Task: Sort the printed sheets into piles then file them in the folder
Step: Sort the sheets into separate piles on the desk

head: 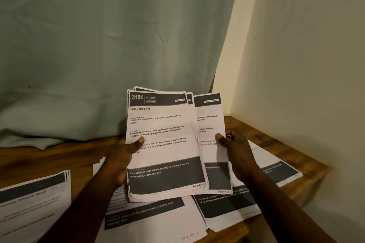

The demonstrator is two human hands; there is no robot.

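Above the wooden table [49, 156], left hand [120, 161] gripped the sheet stack [162, 144]; right hand [237, 152] pinched one sheet [212, 124] beside it.

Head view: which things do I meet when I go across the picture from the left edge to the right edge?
left pile of sheets → left hand → held stack with "Sink Unclogging" on top → single sheet drawn to the side → right hand → sheets by the wall
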